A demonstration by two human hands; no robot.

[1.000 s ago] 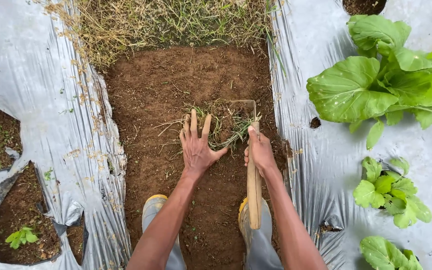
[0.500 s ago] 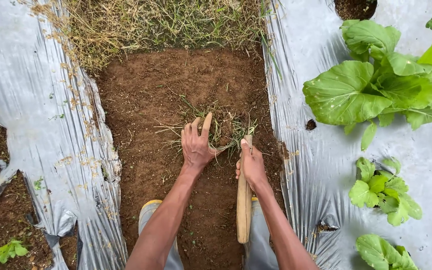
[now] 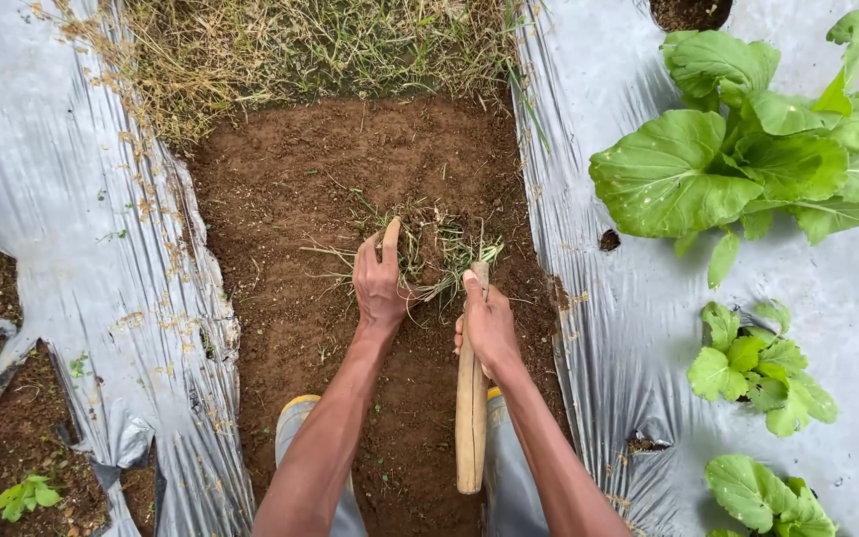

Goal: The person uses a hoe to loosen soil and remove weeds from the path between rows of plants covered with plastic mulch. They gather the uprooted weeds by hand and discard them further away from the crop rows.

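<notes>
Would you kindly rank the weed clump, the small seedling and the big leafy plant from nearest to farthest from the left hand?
1. Weed clump, under the left hand.
2. Big leafy plant, upper right.
3. Small seedling, lower left corner.

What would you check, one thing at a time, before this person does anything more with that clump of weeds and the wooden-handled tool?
1. Left hand has a hold on the weed clump: ok, fingers curled into it.
2. Right hand grips the wooden handle: ok, closed around its upper end.
3. Tool's working end clear of the left fingers: cannot tell, it is hidden under the weeds.
4. Boots clear of the tool: ok, both sit nearer the person than the clump.
5. Leafy plants out of the way: ok, they grow off to the right in the plastic sheet.
</notes>
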